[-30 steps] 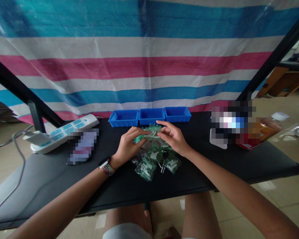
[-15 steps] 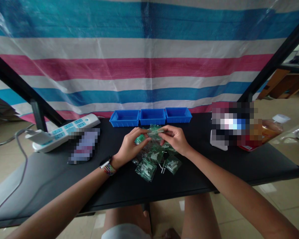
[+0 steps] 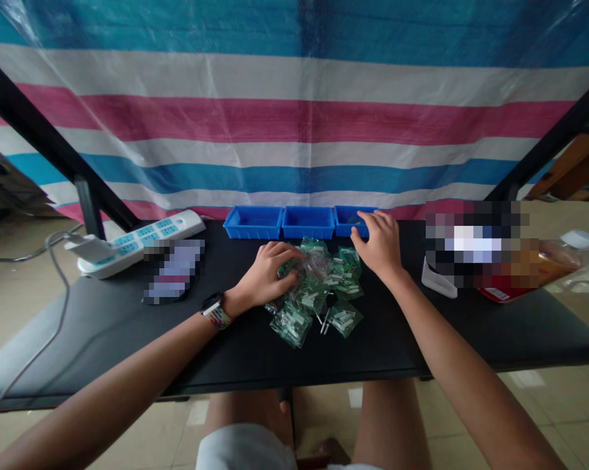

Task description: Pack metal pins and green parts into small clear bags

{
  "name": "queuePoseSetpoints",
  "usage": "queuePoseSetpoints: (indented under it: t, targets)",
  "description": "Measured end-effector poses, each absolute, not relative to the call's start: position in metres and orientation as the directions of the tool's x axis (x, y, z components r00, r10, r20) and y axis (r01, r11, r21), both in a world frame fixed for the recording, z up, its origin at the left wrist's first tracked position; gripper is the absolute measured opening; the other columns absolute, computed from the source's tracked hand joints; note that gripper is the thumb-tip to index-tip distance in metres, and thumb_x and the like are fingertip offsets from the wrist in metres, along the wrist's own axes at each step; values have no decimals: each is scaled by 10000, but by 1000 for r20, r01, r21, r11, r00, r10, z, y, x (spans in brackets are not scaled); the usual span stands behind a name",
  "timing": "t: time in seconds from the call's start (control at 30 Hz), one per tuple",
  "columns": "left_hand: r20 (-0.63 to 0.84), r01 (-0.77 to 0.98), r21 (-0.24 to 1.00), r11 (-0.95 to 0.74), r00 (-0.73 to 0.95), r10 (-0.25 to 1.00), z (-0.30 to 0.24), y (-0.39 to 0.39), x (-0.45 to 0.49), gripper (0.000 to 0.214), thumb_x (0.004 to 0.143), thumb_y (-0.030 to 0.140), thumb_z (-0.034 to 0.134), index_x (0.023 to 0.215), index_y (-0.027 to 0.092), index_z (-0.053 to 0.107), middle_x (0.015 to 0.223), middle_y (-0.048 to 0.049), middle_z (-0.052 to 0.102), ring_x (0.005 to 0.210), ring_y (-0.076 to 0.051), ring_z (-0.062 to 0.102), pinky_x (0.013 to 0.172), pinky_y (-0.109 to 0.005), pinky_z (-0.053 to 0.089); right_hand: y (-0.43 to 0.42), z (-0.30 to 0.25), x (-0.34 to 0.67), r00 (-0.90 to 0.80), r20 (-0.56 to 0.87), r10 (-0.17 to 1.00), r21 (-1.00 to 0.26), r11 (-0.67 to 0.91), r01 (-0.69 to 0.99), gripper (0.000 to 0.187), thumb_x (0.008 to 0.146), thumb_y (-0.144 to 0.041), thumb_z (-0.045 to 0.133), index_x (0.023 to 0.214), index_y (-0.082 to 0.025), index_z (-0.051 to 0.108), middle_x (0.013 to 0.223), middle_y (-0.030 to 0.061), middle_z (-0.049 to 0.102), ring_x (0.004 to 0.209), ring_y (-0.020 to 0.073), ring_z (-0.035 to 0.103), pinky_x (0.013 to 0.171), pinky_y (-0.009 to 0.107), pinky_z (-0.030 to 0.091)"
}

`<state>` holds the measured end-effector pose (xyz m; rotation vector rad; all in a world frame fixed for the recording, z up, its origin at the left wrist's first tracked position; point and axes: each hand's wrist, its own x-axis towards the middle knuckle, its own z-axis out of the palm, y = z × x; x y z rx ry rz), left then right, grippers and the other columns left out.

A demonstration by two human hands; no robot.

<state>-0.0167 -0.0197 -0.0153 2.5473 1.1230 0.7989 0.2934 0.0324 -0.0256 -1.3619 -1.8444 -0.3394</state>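
Place: is looking like a makeshift indoor workshop station.
Striped tarpaulin: is hanging behind the black bench like a partition, between dark frame posts.
Blue bins: are standing three in a row.
Plastic packets: are lying heaped, holding small parts.
Power strip: is carrying a white plug.
Tiled floor: is showing around the bench.

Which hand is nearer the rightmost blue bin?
Right. The right hand is at the rightmost blue bin, fingers over its right side; contact unclear. The left hand is farther off, left of it and closer to the wearer, at the pile of green packets.
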Motion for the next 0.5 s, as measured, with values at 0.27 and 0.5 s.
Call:
queuePoseSetpoints:
  t: [0.27, 0.5]
  targets:
    - [360, 577, 386, -719, 623, 694, -5, -18, -25, 225, 785, 228, 629, 1000, 197, 692, 1233, -107, 661, 1146, -327, 550, 1052, -517, 424, 4, -24, 265, -452, 664, 596, -225, 735, 639, 313, 954, -120, 592, 1215, -194, 748, 1175, 138, 762, 1212, 331, 653, 1096, 519, 550]
    - [427, 494, 520, -697, 556, 713, -7, -12, -28, 111, 961, 294, 624, 908, 205, 665, 1067, -66, 722, 1033, -258, 629, 1004, -440, 469, -6, -18, 258, -443, 659, 607, -357, 772, 526, 261, 942, -117, 624, 1148, -209, 755, 1132, 115, 773, 1155, 314, 676, 1047, 504, 562]
